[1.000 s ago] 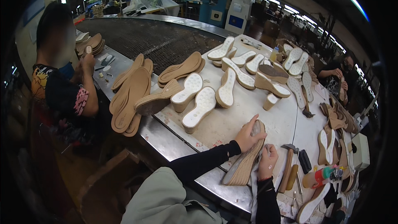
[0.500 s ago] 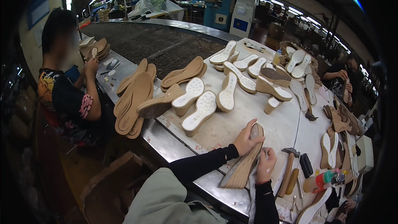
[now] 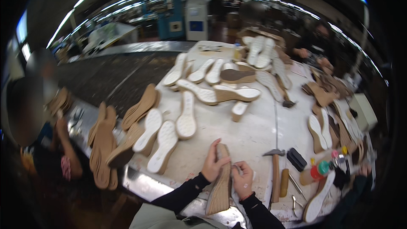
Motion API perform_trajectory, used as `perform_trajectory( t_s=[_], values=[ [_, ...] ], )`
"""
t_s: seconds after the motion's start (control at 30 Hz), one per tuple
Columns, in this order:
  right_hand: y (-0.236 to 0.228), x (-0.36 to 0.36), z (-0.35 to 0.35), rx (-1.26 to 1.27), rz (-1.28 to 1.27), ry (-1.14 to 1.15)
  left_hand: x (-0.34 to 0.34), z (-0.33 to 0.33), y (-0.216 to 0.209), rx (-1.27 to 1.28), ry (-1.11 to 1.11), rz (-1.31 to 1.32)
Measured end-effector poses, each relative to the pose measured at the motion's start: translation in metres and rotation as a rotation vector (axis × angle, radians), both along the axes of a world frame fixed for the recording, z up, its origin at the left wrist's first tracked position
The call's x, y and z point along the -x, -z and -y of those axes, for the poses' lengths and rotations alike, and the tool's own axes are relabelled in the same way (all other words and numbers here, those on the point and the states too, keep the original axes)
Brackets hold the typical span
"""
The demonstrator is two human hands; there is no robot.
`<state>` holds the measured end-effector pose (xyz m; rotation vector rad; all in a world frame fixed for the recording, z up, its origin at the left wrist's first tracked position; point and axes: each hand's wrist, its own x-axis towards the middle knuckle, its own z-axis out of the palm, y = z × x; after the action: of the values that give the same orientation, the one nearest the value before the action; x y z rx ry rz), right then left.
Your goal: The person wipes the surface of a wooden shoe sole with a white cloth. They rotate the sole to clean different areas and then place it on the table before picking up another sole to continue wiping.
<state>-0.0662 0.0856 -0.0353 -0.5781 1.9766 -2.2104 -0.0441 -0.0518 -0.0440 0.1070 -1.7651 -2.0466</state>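
**Crowded worktable, one wedge sole in hand**

White-faced soles spread across the table; the wedge sole is held near its front edge, thick heel end low. The left hand is clamped round its upper part; the right hand bends its fingers against its right side. A loosened left grip could let the sole slip off the edge; a wide right swing could knock the hammer or the pliers. The sole's far face is hidden, and blur leaves unclear whether the right fingertips pinch anything.

Pale table bears wedge soles; also a hammer.
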Motion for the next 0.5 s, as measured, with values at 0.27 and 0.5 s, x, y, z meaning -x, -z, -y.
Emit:
perform_trajectory(
  t_s=[0.27, 0.5],
  values=[
    [0.0, 0.004, -0.002, -0.019, 0.038, -0.015, -0.002, -0.005, -0.02, -0.162, 0.055, 0.014],
    [-0.001, 0.003, -0.006, -0.061, 0.029, 0.025, 0.0, -0.005, -0.013, 0.002, 0.033, 0.027]
  ],
)
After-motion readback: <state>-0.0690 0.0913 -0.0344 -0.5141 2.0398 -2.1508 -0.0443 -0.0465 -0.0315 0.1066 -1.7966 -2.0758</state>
